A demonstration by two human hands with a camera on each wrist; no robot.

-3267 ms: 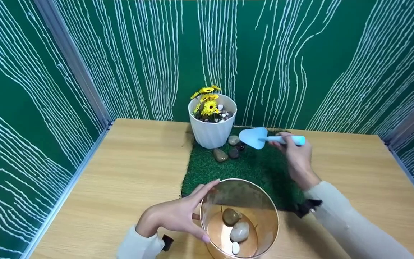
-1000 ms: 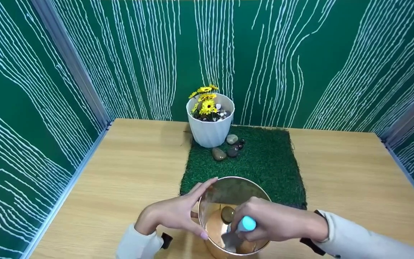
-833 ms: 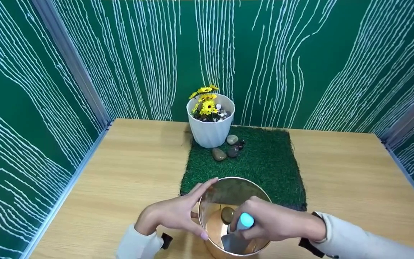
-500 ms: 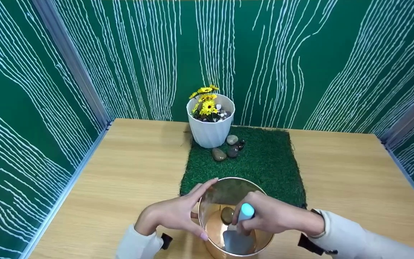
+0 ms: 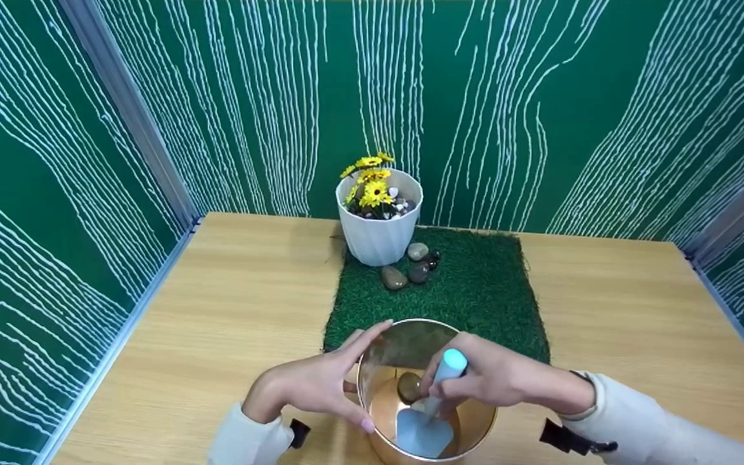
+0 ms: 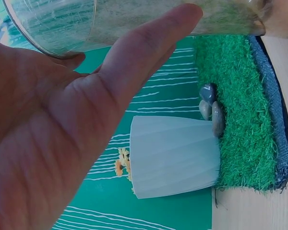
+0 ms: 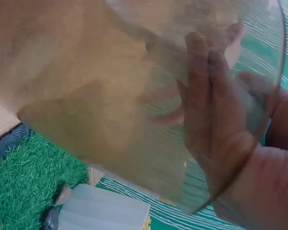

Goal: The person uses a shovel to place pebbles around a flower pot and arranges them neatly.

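A transparent amber-tinted vase (image 5: 382,445) stands at the near middle. My left hand (image 5: 314,387) holds its left side, the thumb at the near rim and the fingers along the far side; in the left wrist view a straight digit of that hand (image 6: 129,72) lies against the wall. My right hand (image 5: 485,378) grips the handle of a light-blue garden trowel (image 5: 423,433), reaching inside the vase. The trowel's blade is low in the vase. A brown stone (image 5: 409,387) lies beside it, and the blade covers the rest of the bottom. Through the wall, the right wrist view shows the right hand's fingers (image 7: 201,91).
A white ribbed pot (image 5: 378,242) with yellow flowers (image 5: 375,190) and small pebbles stands behind, on the corner of a green grass mat (image 5: 475,290). Several stones (image 5: 394,278) lie beside the pot. The wooden table (image 5: 249,278) is enclosed by green, white-lined walls.
From above the mat, my right hand has brought the trowel into the vase. Its blade has turned flatter, and the handle has risen slightly. My left hand has stayed put.
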